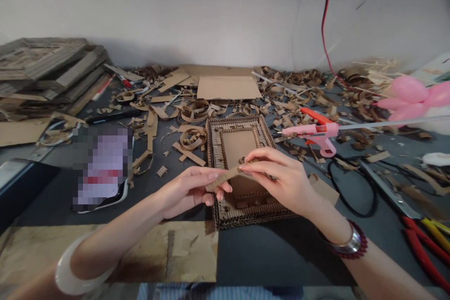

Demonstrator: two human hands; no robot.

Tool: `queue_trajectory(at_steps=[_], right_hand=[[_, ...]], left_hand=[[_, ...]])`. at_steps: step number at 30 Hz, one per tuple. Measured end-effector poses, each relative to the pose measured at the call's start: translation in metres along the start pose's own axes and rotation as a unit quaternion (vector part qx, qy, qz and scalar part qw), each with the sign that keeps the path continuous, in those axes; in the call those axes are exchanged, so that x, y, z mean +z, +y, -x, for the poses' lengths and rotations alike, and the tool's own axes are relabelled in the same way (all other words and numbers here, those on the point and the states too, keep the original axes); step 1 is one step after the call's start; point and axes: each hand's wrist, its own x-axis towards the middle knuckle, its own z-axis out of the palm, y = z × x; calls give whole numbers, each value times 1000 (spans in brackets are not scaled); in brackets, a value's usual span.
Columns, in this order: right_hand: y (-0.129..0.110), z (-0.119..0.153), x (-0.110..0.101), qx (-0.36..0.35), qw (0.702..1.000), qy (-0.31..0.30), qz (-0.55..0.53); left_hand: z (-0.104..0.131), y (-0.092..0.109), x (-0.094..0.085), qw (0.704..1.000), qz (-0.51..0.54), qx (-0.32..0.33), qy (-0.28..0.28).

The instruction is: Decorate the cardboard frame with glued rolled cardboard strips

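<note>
A narrow cardboard strip (225, 177) is stretched between my two hands, over a rectangular cardboard frame (213, 150) with layered corrugated edges. My left hand (195, 185) pinches the strip's lower left end between thumb and fingers. At the strip's other end, the fingertips of my right hand (281, 176) are closed on it, beside a small dark curled bit (242, 160). The right hand covers part of the frame's right side. To the right of the frame lies a pink glue gun (311, 131) with a clear glue stick in its back.
Cardboard scraps and curls (193, 111) spread across the back. A phone (105, 166) stands at left, below stacked cardboard frames (70, 70). Scissors with red handles (418, 243), a black cable (372, 201) and pink balloons (411, 96) are at right. Flat cardboard (190, 253) lies in front.
</note>
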Motion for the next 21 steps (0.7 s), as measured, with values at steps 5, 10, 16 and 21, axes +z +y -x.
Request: queue_trajectory(at_steps=[5,10,16,21], right_hand=[[0,1,-4,-20,999,3,30],[-1,3,-4,-27,999,7,27],[-3,1,-4,0,999,29,25],[-2,2,-3,3,1000,21,15]], left_hand=[[3,4,-3,996,38,-69,-48],[1,6,-6,994,68,-78,-43],[-2,9,-7,991,97,-93,-31],[0,5,-3,998,9,-56,-22]])
